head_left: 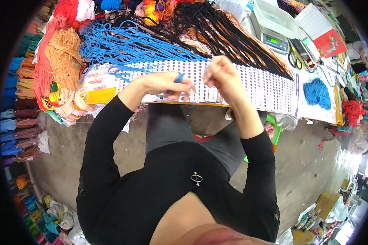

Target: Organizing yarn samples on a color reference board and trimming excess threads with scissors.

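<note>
My left hand [165,85] is over the near edge of a long white sheet [270,92] with rows of small dark dots. Blue yarn [179,77] loops round its fingers, which are bent, and bits of blue show under the palm. Just to the right, my right hand [223,77] is raised above the sheet with its fingers curled together; they are smeared, and what is in them is too small to make out. Long blue strands [139,45] lie across the table beyond my left hand. Black strands [233,36] spread over the far side of the sheet.
Skeins of peach yarn [63,55] and red yarn lie at the left. To the right are a digital scale [274,30], scissors [294,57], a red booklet [329,43] and a blue yarn bundle [317,94]. A green basket [276,131] is below the table edge.
</note>
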`<move>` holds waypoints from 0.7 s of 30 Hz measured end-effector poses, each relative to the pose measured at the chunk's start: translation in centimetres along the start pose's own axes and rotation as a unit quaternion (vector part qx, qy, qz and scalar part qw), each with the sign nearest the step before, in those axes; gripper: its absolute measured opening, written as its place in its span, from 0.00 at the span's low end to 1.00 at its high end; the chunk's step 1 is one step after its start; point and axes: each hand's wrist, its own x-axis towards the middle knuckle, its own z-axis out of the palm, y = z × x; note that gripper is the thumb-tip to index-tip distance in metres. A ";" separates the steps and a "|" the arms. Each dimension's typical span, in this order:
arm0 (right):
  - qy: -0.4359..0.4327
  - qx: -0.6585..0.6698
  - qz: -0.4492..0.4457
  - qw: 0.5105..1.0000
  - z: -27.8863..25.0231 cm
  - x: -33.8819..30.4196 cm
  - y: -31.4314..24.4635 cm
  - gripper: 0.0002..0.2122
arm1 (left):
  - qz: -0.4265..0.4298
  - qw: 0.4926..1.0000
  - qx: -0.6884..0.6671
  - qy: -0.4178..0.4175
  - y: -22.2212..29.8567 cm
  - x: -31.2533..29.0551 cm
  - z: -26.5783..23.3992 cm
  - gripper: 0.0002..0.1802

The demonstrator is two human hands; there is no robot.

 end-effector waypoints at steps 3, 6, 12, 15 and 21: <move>0.018 0.069 -0.050 0.996 -3.8 -0.3 -3.7 0.02 | 0.014 0.996 0.021 0.090 0.1 -2.1 -2.8 0.12; 0.072 -0.061 -0.132 0.987 -9.7 -0.8 -5.8 0.03 | 0.067 0.983 -0.079 0.155 -1.2 -6.7 -7.3 0.10; 0.258 -0.126 -0.102 0.953 -22.1 -3.7 -8.9 0.05 | 0.126 0.951 -0.121 0.255 -2.4 -14.1 -14.0 0.11; 0.366 -0.187 -0.103 0.906 -25.8 -4.2 -10.1 0.05 | 0.143 0.931 -0.145 0.304 -3.3 -16.9 -16.5 0.12; 0.491 -0.078 -0.180 0.849 -42.7 -8.7 -14.3 0.07 | 0.263 0.841 -0.326 0.341 -5.0 -20.9 -21.9 0.09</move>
